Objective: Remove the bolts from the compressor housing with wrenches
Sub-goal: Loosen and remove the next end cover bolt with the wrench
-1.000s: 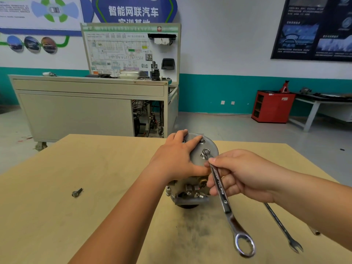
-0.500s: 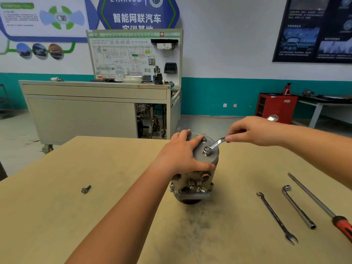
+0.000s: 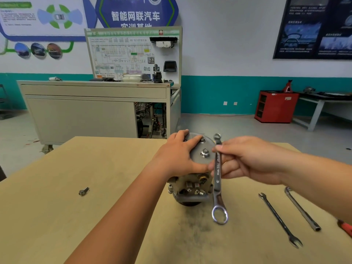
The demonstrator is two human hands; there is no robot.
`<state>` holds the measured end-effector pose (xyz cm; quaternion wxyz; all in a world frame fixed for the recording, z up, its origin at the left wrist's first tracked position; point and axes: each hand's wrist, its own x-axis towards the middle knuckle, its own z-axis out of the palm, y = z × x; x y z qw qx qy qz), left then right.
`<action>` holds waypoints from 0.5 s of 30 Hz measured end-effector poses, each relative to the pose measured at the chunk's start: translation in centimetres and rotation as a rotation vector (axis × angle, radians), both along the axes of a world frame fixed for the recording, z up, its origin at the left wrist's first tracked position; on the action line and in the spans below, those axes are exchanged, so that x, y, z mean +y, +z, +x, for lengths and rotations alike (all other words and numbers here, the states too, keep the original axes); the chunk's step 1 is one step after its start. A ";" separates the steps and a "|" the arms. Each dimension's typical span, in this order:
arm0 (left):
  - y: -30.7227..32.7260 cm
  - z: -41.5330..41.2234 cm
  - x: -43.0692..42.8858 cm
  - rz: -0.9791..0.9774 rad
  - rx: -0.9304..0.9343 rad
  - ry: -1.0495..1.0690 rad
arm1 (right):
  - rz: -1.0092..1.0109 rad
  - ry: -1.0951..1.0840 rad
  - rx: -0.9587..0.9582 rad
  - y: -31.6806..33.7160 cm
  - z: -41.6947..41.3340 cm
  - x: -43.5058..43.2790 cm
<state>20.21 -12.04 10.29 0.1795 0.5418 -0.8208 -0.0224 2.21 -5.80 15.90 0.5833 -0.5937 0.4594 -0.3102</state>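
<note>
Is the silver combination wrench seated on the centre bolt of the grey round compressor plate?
No, the silver combination wrench hangs in the right hand beside the centre bolt, off it.

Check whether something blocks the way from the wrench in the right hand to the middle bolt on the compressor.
Nothing visible does. The bolt is bare; the left hand holds the compressor beside it, and the wrench in the right hand hangs just right of it.
</note>
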 end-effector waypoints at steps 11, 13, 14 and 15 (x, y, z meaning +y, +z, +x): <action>-0.1 0.1 0.0 -0.009 0.003 -0.003 | 0.057 0.070 0.136 -1.0 1.7 1.0; -0.2 0.2 0.0 -0.017 0.009 -0.002 | -0.026 0.100 0.342 -0.6 1.3 0.6; -0.2 0.3 0.1 -0.020 0.011 0.000 | -0.074 0.127 0.477 -0.1 1.0 0.3; -0.2 0.3 0.1 -0.020 0.010 0.001 | -0.111 0.158 0.614 0.5 0.6 -0.2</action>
